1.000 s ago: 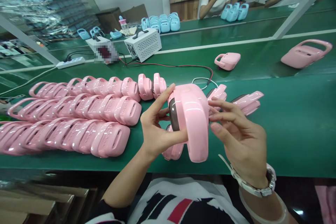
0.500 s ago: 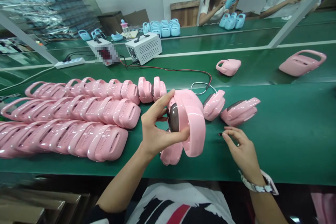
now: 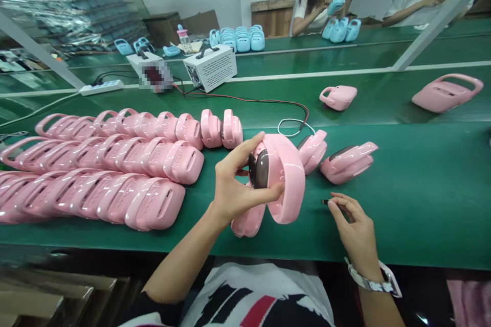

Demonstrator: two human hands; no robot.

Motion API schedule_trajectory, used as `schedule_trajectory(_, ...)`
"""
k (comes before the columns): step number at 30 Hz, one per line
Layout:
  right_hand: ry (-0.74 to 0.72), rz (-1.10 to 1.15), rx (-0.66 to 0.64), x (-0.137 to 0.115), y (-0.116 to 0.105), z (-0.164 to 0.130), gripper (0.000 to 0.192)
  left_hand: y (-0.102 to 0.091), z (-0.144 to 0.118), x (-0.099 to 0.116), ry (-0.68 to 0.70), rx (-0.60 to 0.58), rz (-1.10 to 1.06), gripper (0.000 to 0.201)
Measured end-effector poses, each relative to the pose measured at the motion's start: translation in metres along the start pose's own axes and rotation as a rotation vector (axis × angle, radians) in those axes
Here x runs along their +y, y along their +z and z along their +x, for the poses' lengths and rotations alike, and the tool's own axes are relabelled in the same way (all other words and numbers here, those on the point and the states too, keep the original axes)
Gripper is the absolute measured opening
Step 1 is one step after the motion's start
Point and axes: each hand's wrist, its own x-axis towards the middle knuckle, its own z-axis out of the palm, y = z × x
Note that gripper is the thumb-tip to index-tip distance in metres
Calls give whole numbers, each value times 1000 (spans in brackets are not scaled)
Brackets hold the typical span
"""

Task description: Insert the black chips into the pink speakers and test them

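Head view: left hand point(image 3: 236, 189) clasps a pink casing point(image 3: 278, 176) by its dark front, lifted just above the near edge of the green table point(image 3: 422, 199). Right hand point(image 3: 355, 227) rests on the table, fingertips pinched on a small dark part point(image 3: 326, 202).

Risk: the glossy shell, held one-handed, could slip onto the casing beneath it point(image 3: 247, 222); the tiny part could roll off unseen.

Around: rows of pink casings point(image 3: 115, 168) crowd the left; two more point(image 3: 347, 162) lie just beyond; loose wires point(image 3: 295, 125) trail near them.
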Motion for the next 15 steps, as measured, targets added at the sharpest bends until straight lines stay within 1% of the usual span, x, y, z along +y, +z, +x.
schedule_trajectory(3,136,175,-21,-20,-2,-6,31,-2,-2,6,-31,-8,-51,80)
schedule_trajectory(5,198,407,-113,-43,-4,-14,25,-3,-7,13,-63,-53,-173,79)
schedule_trajectory(6,198,547,-178,-57,-6,-19,21,-2,-12,17,-86,-90,-259,80)
schedule_trajectory(8,156,795,-314,-83,-9,-30,16,1,-23,23,-156,-173,-438,90)
schedule_trajectory(10,145,932,-384,-102,-10,-41,18,9,-34,24,-263,-237,-549,104)
schedule_trajectory(11,165,965,-388,-107,-10,-46,18,14,-39,23,-321,-249,-563,109)
schedule_trajectory(12,199,986,-379,-110,-9,-50,16,20,-44,19,-377,-253,-553,110)
schedule_trajectory(13,235,1002,-362,-110,-9,-54,15,28,-47,14,-431,-254,-529,107)
schedule_trajectory(15,287,1026,-326,-105,-7,-58,13,43,-54,2,-516,-258,-474,89)
